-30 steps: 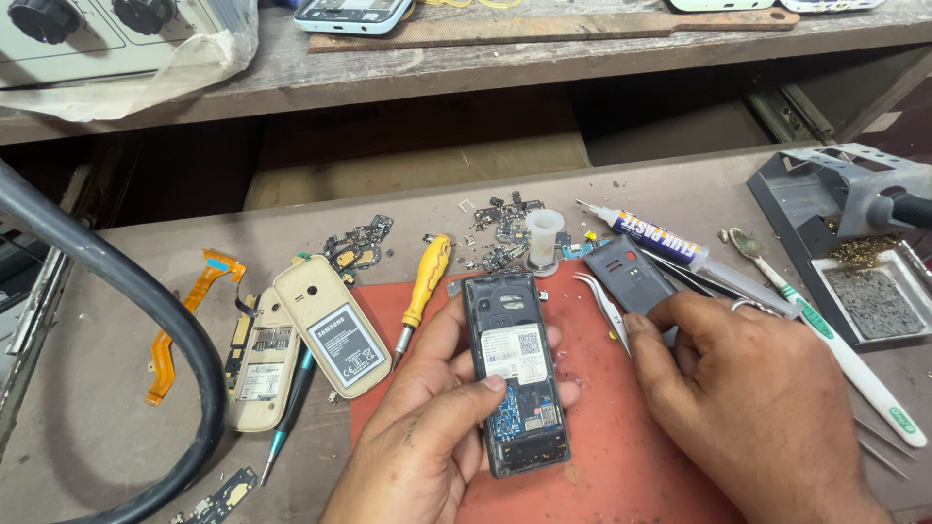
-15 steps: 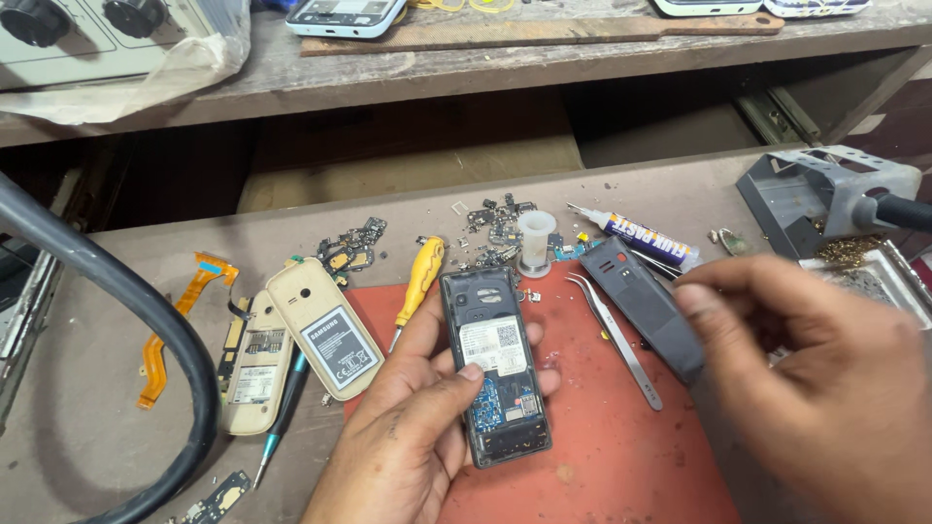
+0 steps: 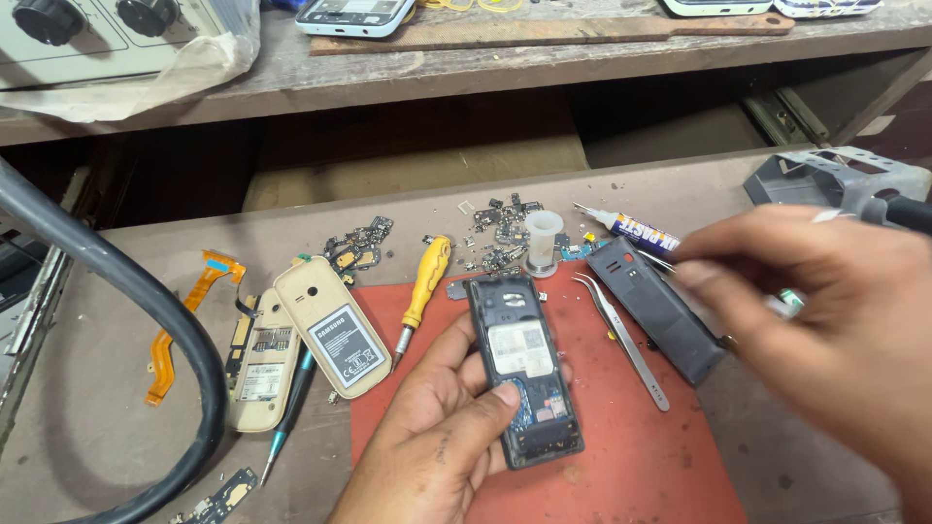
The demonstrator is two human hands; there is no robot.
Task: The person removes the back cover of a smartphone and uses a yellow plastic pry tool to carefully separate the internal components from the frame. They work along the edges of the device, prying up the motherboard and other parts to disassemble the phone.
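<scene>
Left hand comes in from the bottom edge, palm down, fingers curled round the opened black phone body, thumb pressed flat across its lower half just under the pale label. That phone lies face-down on the red rubber mat, back off, blue circuit board showing near its bottom end. The mat sits on the worn wooden bench.

Right hand sweeps in from the right, blurred with motion, fingers bunched and pointing left, hovering above the dark grey phone back cover. Something thin and white pokes out beside the fingers, but whether the hand grips it, I cannot tell.

Between phone and cover, steel tweezers lie on the mat, tips pointing up-left. Left of the phone, a yellow-handled screwdriver slants across the mat's edge. Further left, a beige phone shell with its battery leans on a second beige body. Behind the phone, a small white plastic cap stands among scattered dark scraps, with a tube of glue just beside it.
</scene>
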